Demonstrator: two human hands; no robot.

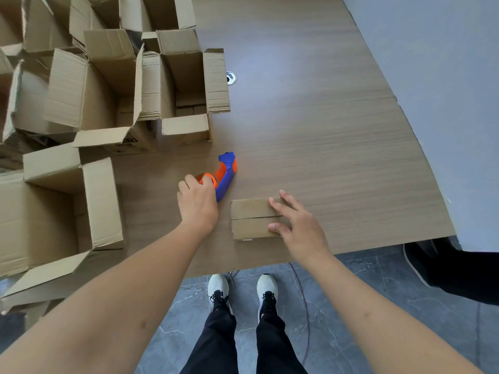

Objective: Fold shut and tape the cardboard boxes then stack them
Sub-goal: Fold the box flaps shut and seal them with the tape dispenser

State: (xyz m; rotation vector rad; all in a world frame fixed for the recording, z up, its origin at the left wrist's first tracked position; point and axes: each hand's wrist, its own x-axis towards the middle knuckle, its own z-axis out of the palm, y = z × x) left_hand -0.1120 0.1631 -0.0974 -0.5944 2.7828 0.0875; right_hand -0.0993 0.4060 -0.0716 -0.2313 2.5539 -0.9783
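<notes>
From where I watch, the far left of the light wood-grain tabletop (310, 117) is crowded with open brown cardboard boxes. The big open box at nine o'clock (54, 211) has its flaps standing up or splayed outward, and I see only bare cardboard walls inside it. Up at eleven o'clock sits a cluster of more open boxes (108, 85), flaps raised at odd angles; the nearest of them, the open box by the round metal grommet (186, 87), shows what looks like smaller cardboard pieces at its bottom, though I cannot make them out clearly. The grommet (231, 78) is set into the table just beside that box's right flap.

Moving right, my left hand (198, 202) lies over the orange and blue plastic tape dispenser (225, 174), fingers curled round the orange roll end. The dispenser lies flat on the table, its long axis running from roughly seven o'clock up to one o'clock, with the blue head pointing away from me toward the boxes.

Further right, near the table's front edge at about five o'clock from the dispenser, lies the small closed flat cardboard box (252, 218). Its two top flaps meet in a seam running left to right, which is also its long axis. My right hand (297, 225) rests on its right end with fingers spread and nearly straight, gripping nothing, the thumb against the near flap.
</notes>
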